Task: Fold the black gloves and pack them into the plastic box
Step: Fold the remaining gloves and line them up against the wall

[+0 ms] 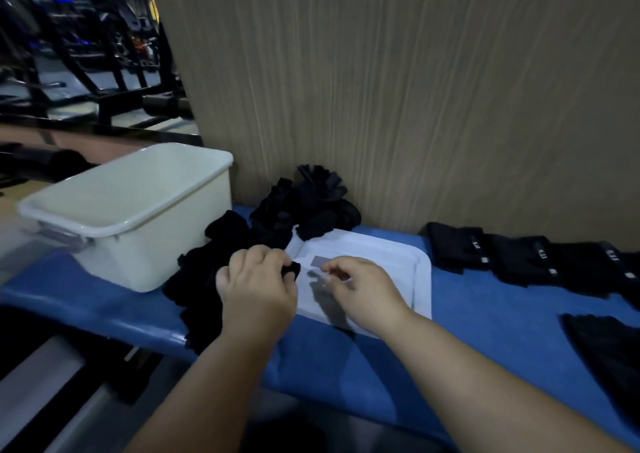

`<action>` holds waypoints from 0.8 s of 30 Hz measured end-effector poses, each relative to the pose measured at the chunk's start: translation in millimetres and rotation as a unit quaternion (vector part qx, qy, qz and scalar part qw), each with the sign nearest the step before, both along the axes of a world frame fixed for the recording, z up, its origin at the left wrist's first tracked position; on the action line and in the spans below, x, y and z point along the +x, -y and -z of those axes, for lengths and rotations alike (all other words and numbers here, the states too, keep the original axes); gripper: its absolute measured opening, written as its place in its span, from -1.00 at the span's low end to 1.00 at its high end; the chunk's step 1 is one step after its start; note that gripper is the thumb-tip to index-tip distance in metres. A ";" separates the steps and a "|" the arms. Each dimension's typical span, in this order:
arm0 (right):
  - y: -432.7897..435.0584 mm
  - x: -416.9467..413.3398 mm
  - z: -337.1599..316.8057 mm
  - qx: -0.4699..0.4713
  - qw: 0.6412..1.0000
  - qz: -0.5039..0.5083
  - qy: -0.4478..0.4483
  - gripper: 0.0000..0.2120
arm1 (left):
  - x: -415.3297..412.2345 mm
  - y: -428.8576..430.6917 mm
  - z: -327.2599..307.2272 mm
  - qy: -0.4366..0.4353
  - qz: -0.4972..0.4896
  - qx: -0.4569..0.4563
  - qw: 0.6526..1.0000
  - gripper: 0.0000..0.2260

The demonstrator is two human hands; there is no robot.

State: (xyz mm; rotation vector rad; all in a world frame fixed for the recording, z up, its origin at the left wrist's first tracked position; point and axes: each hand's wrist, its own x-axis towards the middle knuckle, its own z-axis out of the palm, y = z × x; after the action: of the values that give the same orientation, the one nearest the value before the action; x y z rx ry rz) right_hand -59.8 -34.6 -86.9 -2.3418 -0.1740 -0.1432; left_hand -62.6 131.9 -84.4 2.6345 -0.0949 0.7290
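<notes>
A white plastic box [138,210] stands open on the left end of the blue bench [485,331]. A loose heap of black gloves [298,206] lies between the box and the wooden wall, spilling toward the bench's front edge. My left hand [256,286] grips a black glove [291,269] from that heap, a bit of it sticking out past my fingers. My right hand [360,286] hovers over the white lid [408,265] with its fingers curled; whether it pinches anything is blurred.
Folded black gloves [519,258] with small labels lie in a row at the right along the wall. Another black piece [609,352] lies at the far right front. A wooden panel [415,89] rises behind the bench. Dark metal racks [86,54] fill the far left.
</notes>
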 end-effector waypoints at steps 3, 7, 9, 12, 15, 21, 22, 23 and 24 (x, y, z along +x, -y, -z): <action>-31.8 18.1 0.1 -0.036 0.999 -0.028 -0.008 -0.68 | -3.6 -22.1 -0.9 -0.036 -0.045 0.000 0.998 -0.82; -57.6 32.2 2.1 -0.060 0.997 -0.019 -0.043 -0.49 | -2.4 -37.3 8.7 -0.121 -0.051 0.026 0.991 -0.64; -63.5 37.1 4.7 -0.072 0.995 -0.010 -0.061 -0.47 | 3.0 -39.2 15.0 -0.152 -0.033 0.046 0.987 -0.59; -66.2 42.2 7.7 -0.081 0.994 -0.005 -0.071 -0.61 | 11.4 -38.3 21.6 -0.145 -0.013 0.048 0.988 -0.59; -62.0 45.0 7.9 -0.008 0.998 0.020 -0.063 -0.91 | 16.6 -36.3 27.2 -0.125 0.006 0.034 0.992 -0.63; -51.9 38.2 3.8 0.123 0.991 0.056 -0.022 -0.91 | 19.3 -30.7 25.2 -0.069 0.025 -0.017 0.997 -0.73; -49.8 36.6 2.7 0.156 0.985 0.066 -0.021 -0.90 | 19.6 -29.3 24.8 -0.065 0.030 -0.022 0.997 -0.74; -47.1 35.5 1.6 0.190 0.979 0.076 -0.023 -0.88 | 19.7 -27.8 24.5 -0.060 0.034 -0.026 0.997 -0.74; -43.5 34.5 1.0 0.220 0.971 0.085 -0.026 -0.87 | 19.7 -26.1 24.2 -0.055 0.036 -0.030 0.997 -0.75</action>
State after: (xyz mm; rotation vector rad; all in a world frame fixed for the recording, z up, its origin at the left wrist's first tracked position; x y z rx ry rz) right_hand -25.3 8.9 -87.9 -1.9116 0.0791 -0.1838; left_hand -42.9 158.0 -108.6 2.5936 -0.1334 0.5524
